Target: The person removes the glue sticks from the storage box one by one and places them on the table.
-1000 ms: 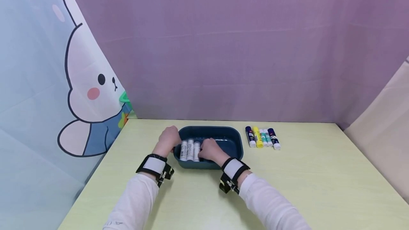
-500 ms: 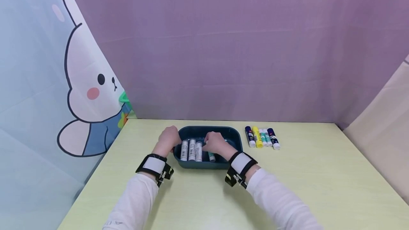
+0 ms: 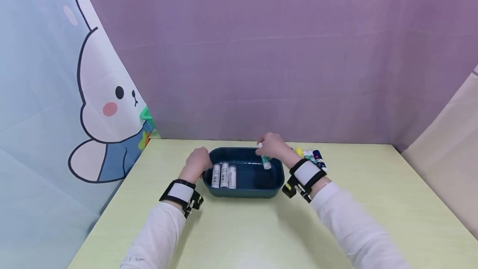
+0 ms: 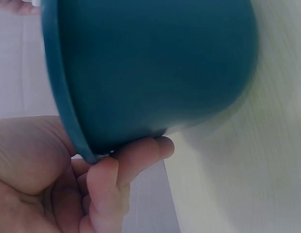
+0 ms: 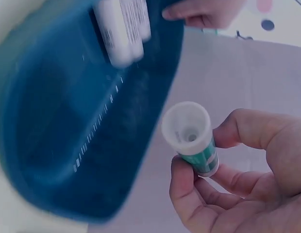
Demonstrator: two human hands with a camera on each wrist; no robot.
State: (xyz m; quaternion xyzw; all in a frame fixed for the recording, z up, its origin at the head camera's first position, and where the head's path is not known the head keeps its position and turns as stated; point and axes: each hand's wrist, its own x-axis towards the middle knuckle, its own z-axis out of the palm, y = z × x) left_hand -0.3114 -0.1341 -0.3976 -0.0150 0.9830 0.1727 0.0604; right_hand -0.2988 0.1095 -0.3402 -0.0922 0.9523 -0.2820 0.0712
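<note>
At the left end of a dark blue-green plastic bin (image 3: 244, 193), my left hand (image 3: 198, 162) grips the rim; the left wrist view has the thumb over the rim and fingers against the outer wall (image 4: 155, 63). My right hand (image 3: 275, 146) pinches a green-and-white glue stick (image 3: 266, 162) above the bin's back right corner. In the right wrist view this glue stick (image 5: 201, 153) sits between thumb and fingers, its white hollow end facing the camera. Three white glue sticks (image 3: 224, 175) lie side by side in the left part of the bin.
Right of the bin on the pale yellow table (image 3: 366, 194), a row of glue sticks is partly hidden by my right hand and wrist: a yellow one (image 3: 299, 152), green-and-white ones (image 3: 309, 155) and a dark blue one (image 3: 319, 160). A purple curtain (image 3: 276, 61) hangs behind the table.
My right hand has lifted the green-and-white glue stick out of the bin and moved right and back with it. The left hand and bin have stayed in place.
</note>
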